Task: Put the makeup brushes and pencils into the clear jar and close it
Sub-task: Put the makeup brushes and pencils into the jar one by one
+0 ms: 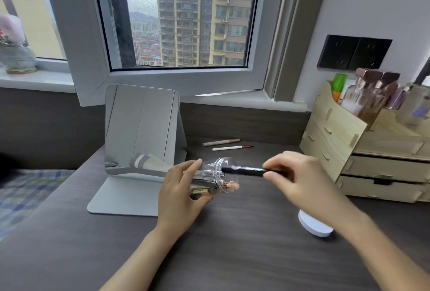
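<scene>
The jar (210, 177) (light, slick, likely plastic) lies tilted in the left hand (183, 188), gripped round its body. The right hand (300, 179) pinches a stiff brush (244, 170) at its mouth. Two pencils (226, 145) lie behind the jar, lid (314, 225) to its right.

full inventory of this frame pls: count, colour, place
jar: 1, clear, tilted in left hand, items inside
brush: 1, black, tip at jar mouth
pencils: 2, brown and white, desk behind jar
lid: 1, white, desk under right arm
mirror: 1, silver, desk left
organiser: 1, pale wood, desk right, bottles on top
sockets: 2, black, wall
window: 1, grey frame
left hand: grip on jar
right hand: grip on brush
</scene>
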{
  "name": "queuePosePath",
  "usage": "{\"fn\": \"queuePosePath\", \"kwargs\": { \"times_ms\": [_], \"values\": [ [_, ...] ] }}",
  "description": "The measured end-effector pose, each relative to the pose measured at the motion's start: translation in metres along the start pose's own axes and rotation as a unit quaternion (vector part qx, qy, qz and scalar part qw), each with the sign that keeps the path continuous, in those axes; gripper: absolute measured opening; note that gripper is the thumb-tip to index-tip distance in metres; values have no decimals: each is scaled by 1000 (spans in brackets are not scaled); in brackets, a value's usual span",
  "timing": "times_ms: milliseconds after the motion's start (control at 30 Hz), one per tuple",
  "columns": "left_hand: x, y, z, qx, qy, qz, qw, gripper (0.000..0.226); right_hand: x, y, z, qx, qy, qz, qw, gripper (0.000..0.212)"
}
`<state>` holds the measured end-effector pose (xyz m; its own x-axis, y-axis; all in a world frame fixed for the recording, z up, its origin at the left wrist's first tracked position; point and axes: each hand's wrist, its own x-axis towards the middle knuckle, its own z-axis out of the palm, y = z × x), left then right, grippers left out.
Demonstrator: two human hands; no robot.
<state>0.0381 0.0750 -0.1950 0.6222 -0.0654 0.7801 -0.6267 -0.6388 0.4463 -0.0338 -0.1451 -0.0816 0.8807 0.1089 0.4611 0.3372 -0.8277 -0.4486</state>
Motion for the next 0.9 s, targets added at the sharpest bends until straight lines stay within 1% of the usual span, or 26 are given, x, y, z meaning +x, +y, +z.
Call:
{"fn": "queuePosePath", "kwargs": {
  "times_ms": [33, 67, 133, 167, 267, 300, 333, 400, 433, 467, 500, 533, 567, 633, 700, 733, 833, 900],
  "values": [
    [0, 0, 0, 0, -4, 8, 1000, 70, 1, -6, 10, 0, 6, -12, 1000, 5],
    [-1, 1, 0, 0, -7, 15, 1000, 70, 3, -11, 21, 12, 14, -12, 1000, 11],
    [-1, 2, -1, 1, -8, 22, 1000, 72, 5, -19, 41, 48, 42, 5, 998, 23],
    [-1, 2, -1, 1, -7, 22, 1000, 74, 6, -23, 50, 58, 59, 4, 997, 26],
    [-1, 2, -2, -13, -5, 10, 1000, 79, 6, -28, 65, 28, 87, -56, 994, 18],
    [-1, 1, -2, -17, -3, 5, 1000, 80, 5, -27, 65, 26, 82, -75, 993, 21],
    [-1, 0, -2, -18, -2, 0, 1000, 81, 5, -26, 64, 50, 72, -86, 992, 26],
    [-1, 0, -1, -22, 2, -10, 1000, 83, 7, -21, 58, 164, 70, -74, 981, 28],
    [-1, 0, -1, -24, 4, -14, 1000, 83, 11, -16, 55, 216, 96, -50, 970, 26],
    [0, -1, 0, -27, 6, -17, 999, 83, 18, -9, 55, 236, 131, -19, 963, 24],
    [0, -1, 0, -29, 8, -21, 999, 83, 28, 1, 58, 214, 160, 13, 963, 22],
    [1, -1, 1, -30, 10, -24, 999, 84, 41, 15, 65, 158, 171, 44, 972, 21],
    [1, -1, 1, -31, 11, -26, 999, 84, 54, 30, 74, 84, 152, 72, 982, 20],
    [1, -2, 2, -29, 13, -29, 999, 84, 80, 60, 97, -58, 59, 111, 990, 28],
    [2, -4, 2, -28, 18, -35, 999, 84, 100, 82, 116, -129, -39, 141, 981, 39],
    [3, -4, 1, -29, 22, -38, 999, 83, 108, 89, 123, -151, -70, 154, 974, 43],
    [5, -4, 0, -32, 34, -49, 998, 77, 126, 103, 139, -238, -127, 161, 949, 52],
    [6, -4, 0, -36, 40, -61, 997, 75, 133, 108, 147, -312, -148, 146, 927, 51]
  ]
}}
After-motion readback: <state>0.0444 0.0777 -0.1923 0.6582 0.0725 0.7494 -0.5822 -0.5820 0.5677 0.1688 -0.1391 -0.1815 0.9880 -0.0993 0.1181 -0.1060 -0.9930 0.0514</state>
